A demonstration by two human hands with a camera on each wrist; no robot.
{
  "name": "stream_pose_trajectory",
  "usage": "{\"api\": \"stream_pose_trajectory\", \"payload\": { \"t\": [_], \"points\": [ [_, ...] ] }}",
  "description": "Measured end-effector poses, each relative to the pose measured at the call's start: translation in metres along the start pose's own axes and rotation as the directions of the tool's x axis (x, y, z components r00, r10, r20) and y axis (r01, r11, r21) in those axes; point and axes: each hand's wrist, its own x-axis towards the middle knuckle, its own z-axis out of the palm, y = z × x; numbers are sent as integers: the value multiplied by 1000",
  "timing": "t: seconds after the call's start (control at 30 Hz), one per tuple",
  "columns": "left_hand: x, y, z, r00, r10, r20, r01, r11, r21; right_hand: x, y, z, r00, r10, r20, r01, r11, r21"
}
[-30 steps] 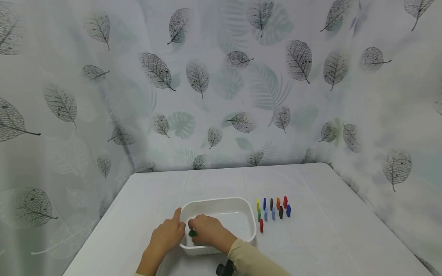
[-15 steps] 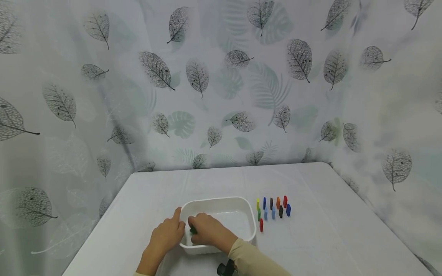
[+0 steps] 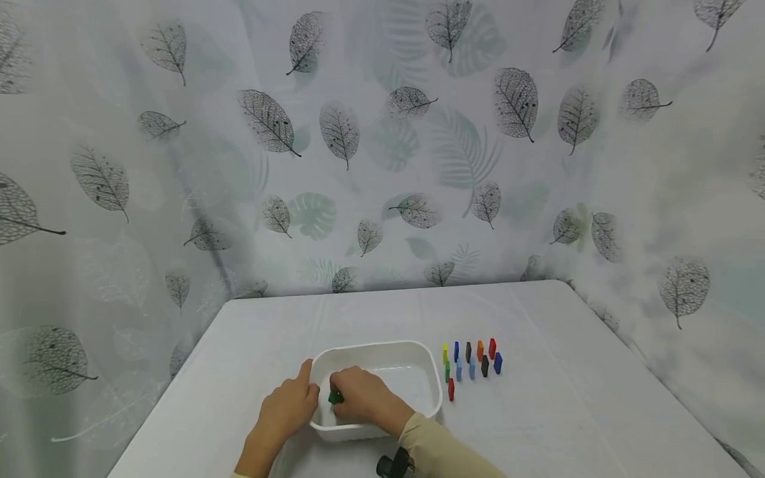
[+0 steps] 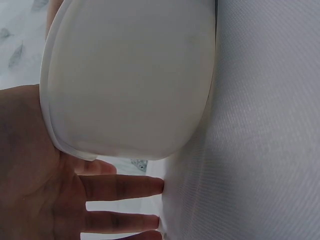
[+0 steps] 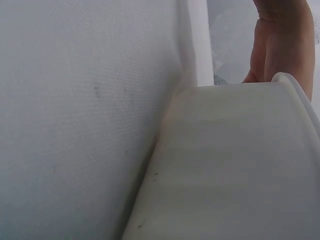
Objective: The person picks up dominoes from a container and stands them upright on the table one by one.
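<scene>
A white plastic tub point(image 3: 406, 431) stands on the table. Against its left end is my left hand point(image 3: 285, 410), the index finger extended along the rim. In the left wrist view, the palm of this left hand point(image 4: 45, 165) lies at the rim, and its straight fingers reach down beside the wall to the cloth. My right hand point(image 3: 363, 398) is inside the tub near its left end. Its thumb and fingers pinch a small dark green block point(image 3: 336, 397), partly hidden by the hand. The right wrist view shows the tub's outer wall point(image 5: 225, 165), which hides what the right hand holds.
Right of the tub, several thin coloured blocks stand upright in rows, among them a red block point(image 3: 451, 390), a dark blue block point(image 3: 498, 362) and a yellow block point(image 3: 445, 353). A white cloth covers the table point(image 3: 574, 398). Leaf-patterned curtains point(image 3: 370, 166) surround it.
My right hand has shifted slightly right inside the tub, and the green block has turned a little between its fingers. My left hand stays at the tub's left end.
</scene>
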Motion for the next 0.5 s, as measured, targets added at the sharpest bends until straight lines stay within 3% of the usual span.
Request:
{"api": "stream_pose_trajectory", "payload": {
  "t": [0.5],
  "points": [
    [3, -2, 2, 1000, -9, 7, 9, 1000, 20, -9, 4, -9, 997, 6, -78, 2, 995, 103]
  ]
}}
